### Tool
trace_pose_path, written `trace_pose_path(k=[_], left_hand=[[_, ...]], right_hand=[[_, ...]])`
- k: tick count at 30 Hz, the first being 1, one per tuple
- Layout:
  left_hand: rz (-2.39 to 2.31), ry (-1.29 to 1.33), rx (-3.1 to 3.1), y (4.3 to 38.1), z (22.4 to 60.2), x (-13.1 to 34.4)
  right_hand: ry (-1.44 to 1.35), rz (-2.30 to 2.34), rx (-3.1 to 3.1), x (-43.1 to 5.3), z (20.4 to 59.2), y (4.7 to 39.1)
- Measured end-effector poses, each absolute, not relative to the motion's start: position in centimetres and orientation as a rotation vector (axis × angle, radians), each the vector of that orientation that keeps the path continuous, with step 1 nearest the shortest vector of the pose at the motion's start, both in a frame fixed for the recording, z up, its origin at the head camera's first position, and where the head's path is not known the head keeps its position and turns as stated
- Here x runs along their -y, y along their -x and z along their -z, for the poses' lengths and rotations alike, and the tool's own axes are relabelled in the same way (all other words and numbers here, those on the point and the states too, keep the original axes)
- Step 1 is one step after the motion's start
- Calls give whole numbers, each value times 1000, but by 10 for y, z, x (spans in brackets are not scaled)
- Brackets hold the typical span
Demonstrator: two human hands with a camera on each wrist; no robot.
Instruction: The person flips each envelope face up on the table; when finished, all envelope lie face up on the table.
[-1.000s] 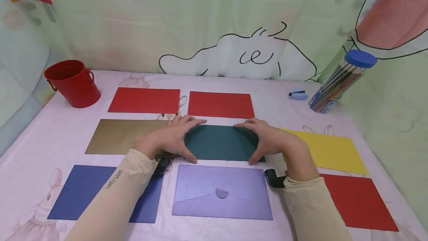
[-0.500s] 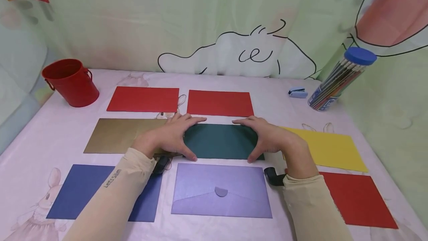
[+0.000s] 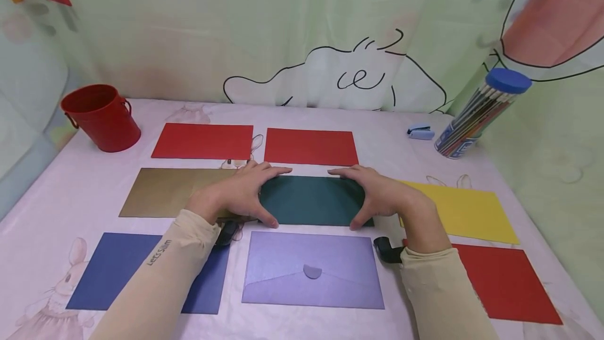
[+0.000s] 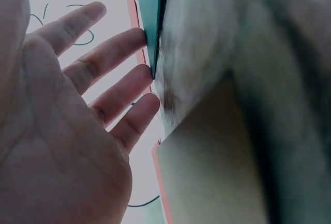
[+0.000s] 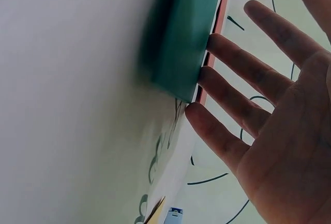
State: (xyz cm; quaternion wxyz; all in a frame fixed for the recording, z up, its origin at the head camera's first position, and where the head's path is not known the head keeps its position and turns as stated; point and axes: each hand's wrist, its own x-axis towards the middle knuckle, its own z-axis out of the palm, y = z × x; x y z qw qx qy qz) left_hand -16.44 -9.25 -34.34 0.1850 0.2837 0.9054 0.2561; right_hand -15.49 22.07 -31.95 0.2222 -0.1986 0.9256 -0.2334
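- Head view: the left hand (image 3: 240,194) and the right hand (image 3: 384,193) flank the dark green sheet (image 3: 311,201), thumbs near its near edge and the other fingers toward its far edge. The fingers of both are released, spread and extended. The green sheet lies flat mid-tabletop (image 3: 47,198), between a gold sheet (image 3: 160,193) and a yellow sheet (image 3: 464,211).
- Also there: a lilac envelope (image 3: 313,290) in front of the green sheet, two red sheets (image 3: 311,147) behind it, a blue sheet (image 3: 110,272) front left, another red sheet (image 3: 511,285) front right. A red bucket (image 3: 104,125) stands back left; a small blue stapler (image 3: 420,132) and a jar of pencils (image 3: 474,119) are back right.
- Left wrist view: the left fingers are extended, some tips at the green sheet's edge; the gold sheet shows below.
- Right wrist view: the right fingers are extended and apart, tips along the green sheet's edge, grasping nothing.
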Motion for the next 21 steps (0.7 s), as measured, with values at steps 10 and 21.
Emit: trace_pose_path(k=[10,21], left_hand=[[-740,-803,-2549,165,346,93],[-742,-804,-2549,165,344,93]], right_hand=[[554,649,-2558,-221,320,154],[573,655,-2563,-222,320,154]])
